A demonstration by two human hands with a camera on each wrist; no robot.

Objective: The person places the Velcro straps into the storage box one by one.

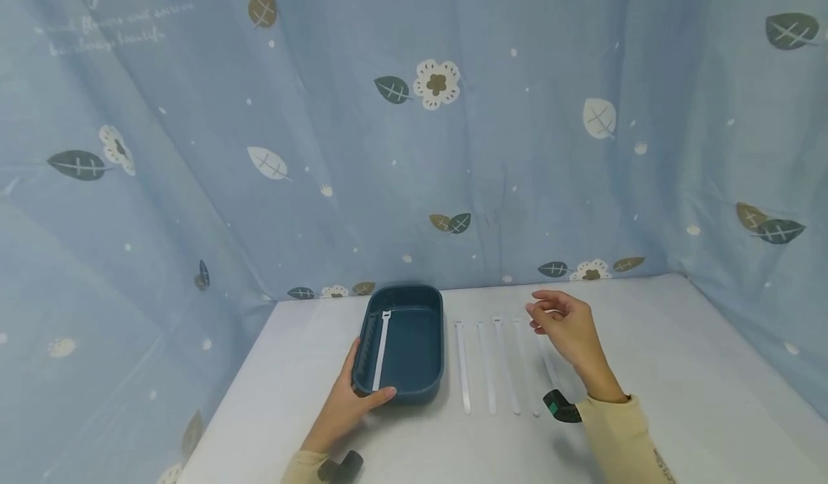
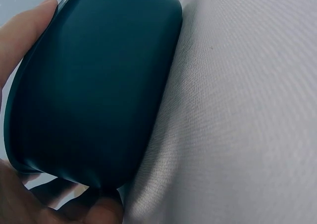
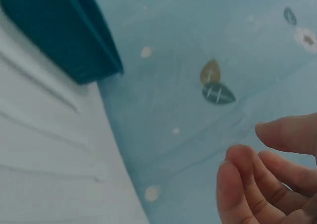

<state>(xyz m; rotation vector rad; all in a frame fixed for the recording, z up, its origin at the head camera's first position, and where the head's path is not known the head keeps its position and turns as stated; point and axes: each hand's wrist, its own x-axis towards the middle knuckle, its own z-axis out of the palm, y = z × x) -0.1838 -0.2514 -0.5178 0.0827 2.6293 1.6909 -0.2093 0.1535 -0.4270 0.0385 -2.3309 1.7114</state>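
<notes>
A dark teal plastic basin (image 1: 417,351) sits on the white table, and one white cable tie (image 1: 382,349) lies lengthwise inside it. My left hand (image 1: 346,406) grips the basin's near left corner, thumb on the rim. In the left wrist view, the fingers curl against the outer wall of the basin (image 2: 99,85). Several more white cable ties (image 1: 463,369) lie in a row to the right of the basin, heads at the far end. Above the rightmost cable tie (image 1: 548,362) hovers my right hand (image 1: 572,329), fingers loosely bent, thumb apart from them, nothing held.
The white cloth-covered table (image 1: 660,369) extends to the right of the cable ties. Behind it and at both sides hangs a blue curtain (image 1: 362,182) with leaf and flower prints. A dark wrist camera (image 1: 561,406) is strapped by the right sleeve.
</notes>
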